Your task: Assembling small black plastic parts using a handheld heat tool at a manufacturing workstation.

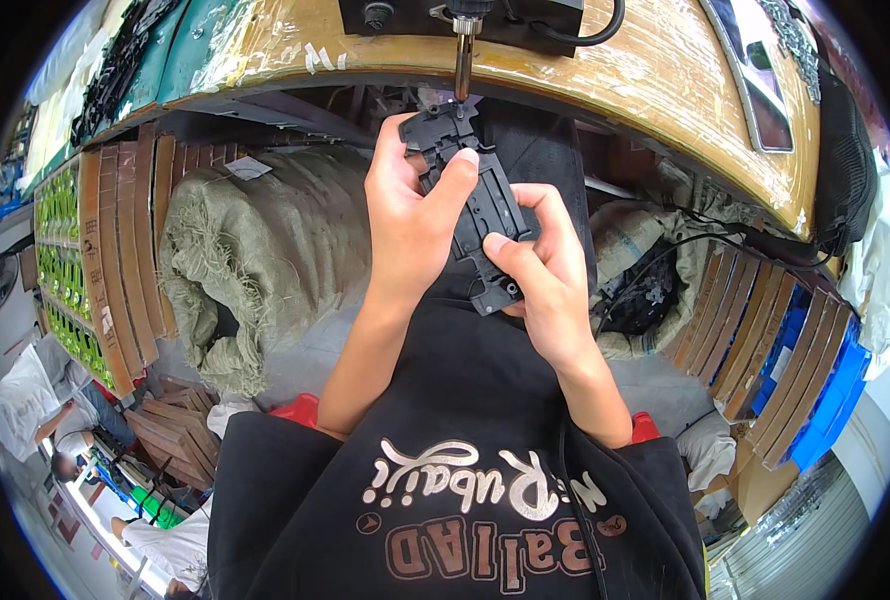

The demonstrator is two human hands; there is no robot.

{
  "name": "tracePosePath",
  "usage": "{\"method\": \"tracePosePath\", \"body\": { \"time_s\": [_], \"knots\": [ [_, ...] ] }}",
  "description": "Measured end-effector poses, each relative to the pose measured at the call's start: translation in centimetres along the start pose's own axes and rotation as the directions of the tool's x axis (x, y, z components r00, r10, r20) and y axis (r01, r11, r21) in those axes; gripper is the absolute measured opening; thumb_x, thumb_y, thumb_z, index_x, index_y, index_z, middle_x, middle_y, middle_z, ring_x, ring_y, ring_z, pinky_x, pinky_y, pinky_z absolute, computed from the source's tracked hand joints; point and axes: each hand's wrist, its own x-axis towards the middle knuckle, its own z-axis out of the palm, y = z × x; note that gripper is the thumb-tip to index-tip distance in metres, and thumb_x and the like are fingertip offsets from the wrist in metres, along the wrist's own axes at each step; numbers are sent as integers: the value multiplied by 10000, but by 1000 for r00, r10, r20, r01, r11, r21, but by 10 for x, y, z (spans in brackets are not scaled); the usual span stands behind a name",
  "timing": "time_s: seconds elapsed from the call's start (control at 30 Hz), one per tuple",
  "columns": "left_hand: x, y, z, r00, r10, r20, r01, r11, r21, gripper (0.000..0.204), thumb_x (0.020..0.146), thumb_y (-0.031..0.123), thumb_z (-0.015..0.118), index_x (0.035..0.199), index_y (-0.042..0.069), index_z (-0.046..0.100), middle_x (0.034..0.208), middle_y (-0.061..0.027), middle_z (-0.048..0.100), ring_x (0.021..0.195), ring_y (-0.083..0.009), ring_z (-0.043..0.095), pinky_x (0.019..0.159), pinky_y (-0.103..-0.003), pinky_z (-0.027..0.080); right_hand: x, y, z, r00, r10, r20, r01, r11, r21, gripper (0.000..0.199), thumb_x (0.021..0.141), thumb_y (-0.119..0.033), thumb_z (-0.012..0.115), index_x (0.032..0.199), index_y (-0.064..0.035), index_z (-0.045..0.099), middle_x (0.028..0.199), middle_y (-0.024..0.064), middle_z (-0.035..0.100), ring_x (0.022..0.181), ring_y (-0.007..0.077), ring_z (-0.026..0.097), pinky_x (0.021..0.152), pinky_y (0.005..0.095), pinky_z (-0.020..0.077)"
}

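Observation:
Between my two hands is a long black plastic part, molded with ribs, slots and small holes. It is tilted, its upper end to the left and its lower end toward my lap. My left hand grips the upper half, thumb pressed on its face. Lower down on the right side, my right hand holds it with the thumb on top and fingers behind. A metal driver bit points down from a black tool mount; its tip meets or nearly meets the part's upper end.
The wooden bench edge runs just beyond my hands. A phone-like slab lies on it at right. Woven sacks and stacked cardboard stand below at left; another sack and cartons are at right. Other people are at far lower left.

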Motion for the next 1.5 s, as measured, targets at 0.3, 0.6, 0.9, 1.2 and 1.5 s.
{"method": "tracePosePath", "body": {
  "time_s": [0.3,0.6,0.9,1.2,1.5],
  "knots": [
    [0,-1,-2,1000,12,16,-11,1000,-19,252,750,14,551,960,-11,415,800,-37,520,674,-49,492,576,-185,429,0,1,1,999,-42,-16,41,998,-53,245,797,-69,496,994,-45,352,559,-24,479,411,-5,354,365,158,233],
    [-2,-10,-6,998,48,40,-49,998,26,289,758,33,556,995,-10,396,817,-43,521,689,-57,495,596,-192,432,2,11,-6,1000,-16,3,16,999,-29,251,798,-50,490,1012,-42,357,588,-29,471,434,-12,357,387,155,238],
    [-6,-4,-5,997,57,45,-59,997,58,295,760,27,550,1006,-11,392,825,-48,522,687,-58,498,591,-191,434,-2,10,-4,999,-36,-8,35,998,-49,264,793,-53,498,1018,-44,360,559,-41,449,419,-10,339,379,164,227],
    [-5,-14,-2,998,0,59,-3,999,41,299,764,34,554,1015,-3,397,831,-44,523,686,-58,501,572,-189,432,-2,10,-12,1000,-7,-16,6,999,-41,259,785,-75,504,1006,-53,371,550,-36,456,404,4,338,368,171,229],
    [-2,-30,-64,969,-239,-66,248,918,309,281,872,237,426,1046,19,464,623,-30,492,460,-69,428,407,-183,348,-37,50,-147,296,-770,-565,391,637,-664,327,760,-73,525,1052,-22,387,764,-7,456,498,22,384,372,135,282]
  ]
}}
